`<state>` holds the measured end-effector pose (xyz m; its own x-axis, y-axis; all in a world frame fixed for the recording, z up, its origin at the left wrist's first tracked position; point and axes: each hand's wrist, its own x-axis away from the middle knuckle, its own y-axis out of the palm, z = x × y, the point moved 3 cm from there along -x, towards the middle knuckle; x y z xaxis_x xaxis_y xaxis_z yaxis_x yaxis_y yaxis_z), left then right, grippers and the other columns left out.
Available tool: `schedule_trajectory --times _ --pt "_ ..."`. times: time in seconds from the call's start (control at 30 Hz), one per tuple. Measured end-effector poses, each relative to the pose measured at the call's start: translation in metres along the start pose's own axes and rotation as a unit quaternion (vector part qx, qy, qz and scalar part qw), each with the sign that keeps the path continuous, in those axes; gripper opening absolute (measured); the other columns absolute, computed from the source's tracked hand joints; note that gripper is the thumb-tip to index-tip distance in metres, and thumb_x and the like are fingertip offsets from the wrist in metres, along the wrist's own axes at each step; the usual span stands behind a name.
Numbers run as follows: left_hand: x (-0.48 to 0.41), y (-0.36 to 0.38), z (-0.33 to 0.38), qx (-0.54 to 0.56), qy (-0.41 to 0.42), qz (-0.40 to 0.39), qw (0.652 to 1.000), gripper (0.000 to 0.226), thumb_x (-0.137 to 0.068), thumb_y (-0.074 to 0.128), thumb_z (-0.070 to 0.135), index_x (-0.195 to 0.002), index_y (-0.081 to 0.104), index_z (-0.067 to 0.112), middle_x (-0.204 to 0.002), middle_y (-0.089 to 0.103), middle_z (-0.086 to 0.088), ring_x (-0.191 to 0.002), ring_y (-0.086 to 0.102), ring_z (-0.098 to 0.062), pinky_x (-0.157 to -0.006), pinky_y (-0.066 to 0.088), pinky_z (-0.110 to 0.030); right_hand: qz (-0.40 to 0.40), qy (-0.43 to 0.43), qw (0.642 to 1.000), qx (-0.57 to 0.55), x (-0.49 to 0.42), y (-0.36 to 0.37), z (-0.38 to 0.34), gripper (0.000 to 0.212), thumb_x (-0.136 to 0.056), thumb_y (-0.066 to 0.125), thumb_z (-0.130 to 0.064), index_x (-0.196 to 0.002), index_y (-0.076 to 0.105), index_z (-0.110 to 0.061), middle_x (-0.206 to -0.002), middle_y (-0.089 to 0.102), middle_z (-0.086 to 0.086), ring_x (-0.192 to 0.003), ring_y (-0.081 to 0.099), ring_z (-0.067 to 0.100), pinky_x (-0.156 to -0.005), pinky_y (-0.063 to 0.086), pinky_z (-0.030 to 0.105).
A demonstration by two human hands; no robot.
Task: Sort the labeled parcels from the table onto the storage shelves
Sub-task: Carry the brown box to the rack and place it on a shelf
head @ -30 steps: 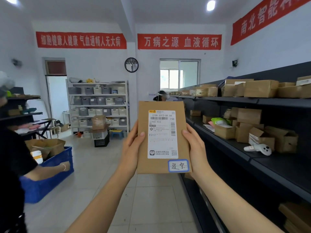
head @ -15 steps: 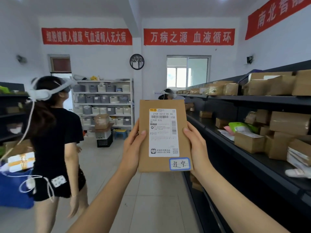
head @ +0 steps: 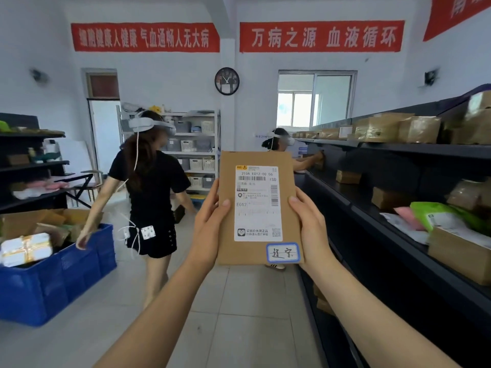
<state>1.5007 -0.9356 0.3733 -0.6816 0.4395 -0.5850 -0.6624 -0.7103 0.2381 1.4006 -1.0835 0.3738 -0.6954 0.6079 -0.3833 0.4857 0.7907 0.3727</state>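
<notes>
I hold a flat brown cardboard parcel (head: 228, 235) upright in front of me, its white shipping label and a small blue-edged handwritten tag facing the camera. My left hand (head: 210, 229) grips its left edge and my right hand (head: 309, 229) grips its right edge. The dark storage shelves (head: 377, 213) run along my right, carrying several brown boxes (head: 382, 127) and a green bag (head: 449, 216). The table is outside the view.
A person in black with a white headset (head: 148, 197) walks in the aisle ahead left, one hand near a blue crate (head: 53, 277) full of parcels. Another person (head: 281, 144) reaches into the shelves farther back. A white rack with bins (head: 196, 152) stands at the far wall.
The parcel stays in both hands. The view has advanced along the aisle and swung left; the person in black has moved from the left edge toward the middle of the aisle.
</notes>
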Motion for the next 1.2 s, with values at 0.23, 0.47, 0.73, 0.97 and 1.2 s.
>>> schedule_trajectory --times 0.23,0.47,0.73,0.97,1.2 --pt "-0.096 -0.061 -0.063 0.003 -0.013 -0.022 1.000 0.061 -0.087 0.054 0.027 -0.145 0.036 0.024 -0.137 0.056 -0.005 -0.122 0.057 -0.026 -0.100 0.046 -0.045 0.022 -0.005 1.000 -0.004 -0.092 0.032 0.066 0.035 -0.092 0.059 -0.021 -0.127 0.058 -0.025 -0.105 0.076 0.002 -0.090 0.074 0.020 -0.086 0.057 0.043" --pt "-0.187 -0.101 -0.123 0.015 -0.055 -0.025 0.998 0.064 -0.080 0.062 0.034 -0.141 0.043 0.029 -0.134 0.059 -0.005 -0.116 0.062 -0.026 -0.097 0.049 -0.045 0.049 -0.013 0.999 0.013 -0.176 0.047 0.113 0.040 -0.092 0.058 -0.023 -0.132 0.054 -0.024 -0.112 0.073 0.003 -0.094 0.073 0.020 -0.086 0.058 0.042" --pt "-0.263 -0.075 -0.205 0.056 -0.068 -0.045 0.995 0.042 -0.093 0.050 0.007 -0.132 0.050 0.025 -0.117 0.068 0.003 -0.097 0.069 -0.007 -0.072 0.054 -0.018 0.117 -0.016 0.993 0.030 -0.263 -0.001 0.155 0.036 -0.090 0.061 -0.025 -0.126 0.058 -0.026 -0.110 0.073 0.005 -0.094 0.073 0.024 -0.086 0.057 0.045" --pt "-0.341 -0.022 -0.284 0.094 -0.099 -0.093 0.986 0.043 -0.093 0.051 0.008 -0.132 0.051 0.026 -0.115 0.070 0.003 -0.094 0.070 -0.010 -0.069 0.055 -0.019 0.169 -0.031 0.983 0.062 -0.341 -0.069 0.168 0.033 -0.090 0.060 -0.026 -0.123 0.059 -0.025 -0.109 0.074 0.007 -0.092 0.073 0.024 -0.080 0.058 0.043" --pt "-0.398 0.063 -0.348 0.152 -0.117 -0.190 0.963 0.048 -0.094 0.048 0.012 -0.140 0.044 0.024 -0.119 0.067 -0.004 -0.094 0.070 -0.011 -0.069 0.056 -0.021 0.259 -0.076 0.958 0.094 -0.375 -0.136 0.138 0.035 -0.090 0.061 -0.025 -0.125 0.058 -0.023 -0.112 0.071 0.006 -0.090 0.073 0.020 -0.067 0.057 0.031"
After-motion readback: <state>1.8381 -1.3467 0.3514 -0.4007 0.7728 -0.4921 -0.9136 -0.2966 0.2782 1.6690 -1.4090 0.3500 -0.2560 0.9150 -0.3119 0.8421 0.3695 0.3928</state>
